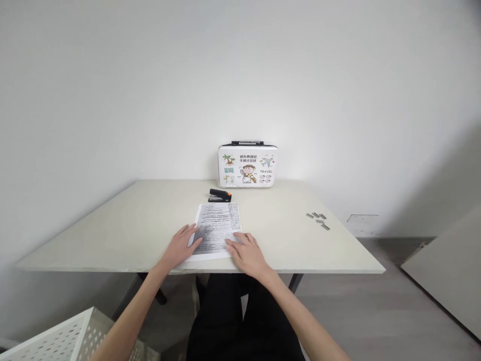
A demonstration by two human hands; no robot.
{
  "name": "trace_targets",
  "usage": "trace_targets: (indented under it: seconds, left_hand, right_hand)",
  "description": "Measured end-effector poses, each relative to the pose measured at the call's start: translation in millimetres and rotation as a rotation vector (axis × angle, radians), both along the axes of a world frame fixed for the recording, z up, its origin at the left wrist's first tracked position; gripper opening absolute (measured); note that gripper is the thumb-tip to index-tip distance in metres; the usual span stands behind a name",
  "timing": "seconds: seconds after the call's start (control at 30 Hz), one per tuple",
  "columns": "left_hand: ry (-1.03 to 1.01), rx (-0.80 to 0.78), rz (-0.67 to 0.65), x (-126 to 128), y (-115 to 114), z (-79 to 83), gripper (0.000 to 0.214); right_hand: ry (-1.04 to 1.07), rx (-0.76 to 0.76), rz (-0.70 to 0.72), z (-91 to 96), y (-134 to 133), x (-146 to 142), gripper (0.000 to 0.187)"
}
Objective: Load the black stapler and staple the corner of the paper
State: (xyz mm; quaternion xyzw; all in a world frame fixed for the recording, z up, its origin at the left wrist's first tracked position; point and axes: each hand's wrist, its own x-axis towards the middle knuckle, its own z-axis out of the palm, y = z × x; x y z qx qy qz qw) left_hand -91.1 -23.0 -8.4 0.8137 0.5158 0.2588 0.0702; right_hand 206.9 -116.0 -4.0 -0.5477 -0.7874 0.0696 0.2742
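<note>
Printed paper [217, 228] held flat at near middle of bench [131, 225].
Left hand [183, 246] and right hand [246, 253] lie open, palms down on its near corners, grasping nothing. Stapler [220, 195] just beyond the far edge is untouched; staple strips [317, 219] lie well apart to the right.

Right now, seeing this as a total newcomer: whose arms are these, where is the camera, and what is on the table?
There is no machine here, only a person's two bare arms. The single picture comes from a camera worn on that person's head, looking forward and down. The left hand and right hand lie flat, fingers spread, on a printed sheet near the front edge of a pale table. Nothing is gripped. Behind the sheet lies a black stapler, and a small case with cartoon pictures stands by the wall. A few staple strips lie to the right. A white perforated basket sits low on the left.
</note>
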Motion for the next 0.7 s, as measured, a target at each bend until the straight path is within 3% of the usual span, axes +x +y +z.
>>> trace_targets:
  seconds: [0.17,0.37,0.47,0.7]
  left_hand:
    - [0.06,0.047,0.015,-2.8,1.6,-4.8,0.058]
    - [-0.107,0.012,0.026,0.9,-10.7,6.9,0.058]
    - [-0.198,-0.054,0.084,1.8,-19.0,17.0,0.055]
    - [-0.359,-0.113,0.145,-0.1,-26.0,28.8,0.045]
  right_hand:
    - [0.08,0.037,0.078,-17.2,11.5,61.1,0.056]
    - [0.154,0.037,-0.138,-39.2,-0.1,137.8,0.056]
    - [0.16,0.051,-0.172,-42.7,-11.6,147.6,0.051]
    - [0.144,0.097,-0.231,-38.0,-19.4,137.7,0.042]
